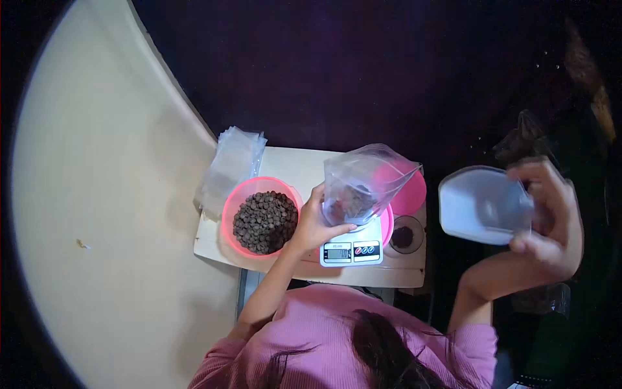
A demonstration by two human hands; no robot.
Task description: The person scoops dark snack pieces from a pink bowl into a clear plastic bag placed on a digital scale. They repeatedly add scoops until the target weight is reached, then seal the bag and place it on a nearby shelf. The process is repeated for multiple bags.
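Observation:
My left hand (311,226) is around the lower side of a clear plastic bag (371,167). Dark pieces lie in the bottom of this bag, which stands upright with its mouth spread, over a white digital kitchen scale (375,233) with a lit display. Off to the right of the table, my right hand (556,214) grips a translucent plastic container (478,204) by one end. That hand is blurred, and whether the container holds anything cannot be made out. Left of the scale, a pink plastic tub (227,221) is partly filled with dark round chips (265,221).
Flat clear plastic bags (233,158) are stacked at the white table's (284,155) back left corner. Pink round plastic pieces, one like a lid (413,194), lie behind and beside the scale. A small glass bowl (417,228) holds dark bits. A pale wall (112,170) borders the left side.

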